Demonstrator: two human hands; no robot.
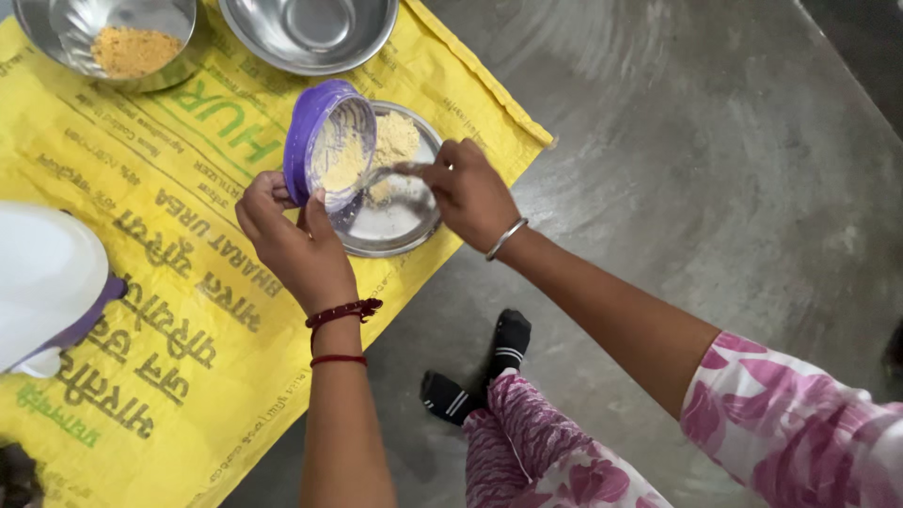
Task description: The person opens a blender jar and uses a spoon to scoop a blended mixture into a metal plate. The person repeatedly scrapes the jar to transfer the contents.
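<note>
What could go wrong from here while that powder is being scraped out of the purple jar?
1. The left hand tilts the purple jar steeply over the steel plate; a slip may dump powder past the rim onto the yellow sack.
2. The right hand scrapes with a spoon; a hard flick might scatter powder toward the floor.
3. The plate sits near the sack's edge, so a nudge might push it off.
</note>
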